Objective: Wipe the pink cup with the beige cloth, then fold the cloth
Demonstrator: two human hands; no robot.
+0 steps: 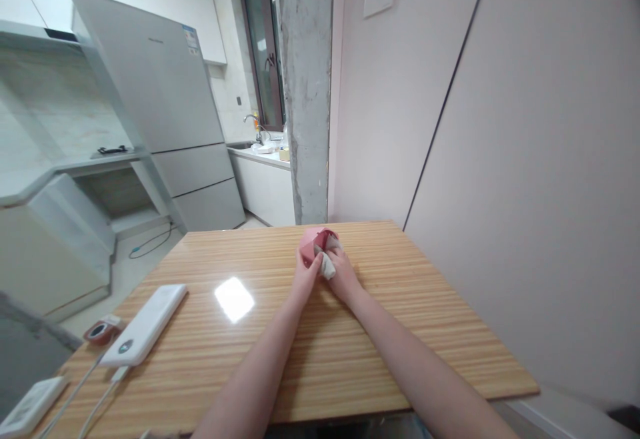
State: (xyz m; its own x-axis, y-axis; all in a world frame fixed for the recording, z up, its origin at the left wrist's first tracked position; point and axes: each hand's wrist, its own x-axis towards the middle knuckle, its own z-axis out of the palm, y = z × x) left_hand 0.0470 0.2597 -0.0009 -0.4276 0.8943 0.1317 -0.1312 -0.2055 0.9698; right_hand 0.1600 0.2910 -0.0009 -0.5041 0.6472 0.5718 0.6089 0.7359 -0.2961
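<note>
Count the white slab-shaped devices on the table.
2. One white power bank lies left of the hands, with cables at its near end. A second white device sits at the table's near-left corner, partly cut off by the frame. More may lie out of view.

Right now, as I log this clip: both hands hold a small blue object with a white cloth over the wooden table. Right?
Not quite: the object is pink, not blue. The head view shows the left hand and right hand holding it with the white cloth over the wooden table.
</note>
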